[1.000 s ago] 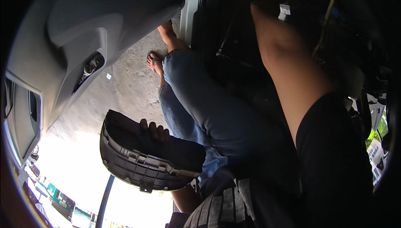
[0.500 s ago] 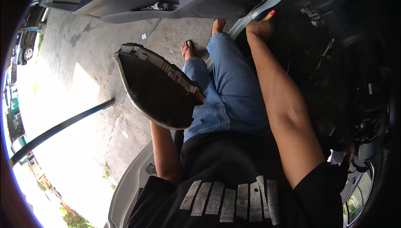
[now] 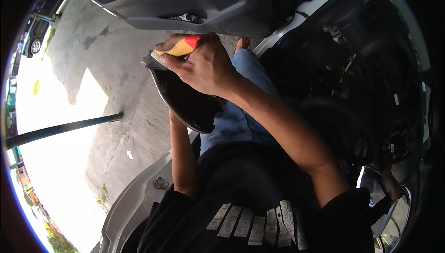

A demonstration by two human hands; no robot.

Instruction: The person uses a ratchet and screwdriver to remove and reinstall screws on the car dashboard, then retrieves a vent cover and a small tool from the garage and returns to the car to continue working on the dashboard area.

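Note:
My right hand [image 3: 204, 65] is closed around a tool with a yellow and red handle [image 3: 181, 47], held at the top edge of a black curved plastic panel [image 3: 185, 104]. My left forearm [image 3: 183, 155] reaches up under that panel; my left hand itself is hidden behind it and seems to carry it. The panel hangs over my blue-jeaned leg [image 3: 236, 118], beside the open car door [image 3: 194, 3].
The grey inner door trim spans the top. The car's stripped dark interior with wires [image 3: 352, 63] fills the right. Concrete ground [image 3: 106, 86] lies to the left, with a dark pole [image 3: 65, 128] across it and a parked car [image 3: 34, 44] far off. A white door sill [image 3: 139, 197] runs below.
My right hand has swung from the car interior over to the panel's top edge with the tool. The view has tilted; the panel is closer to the door.

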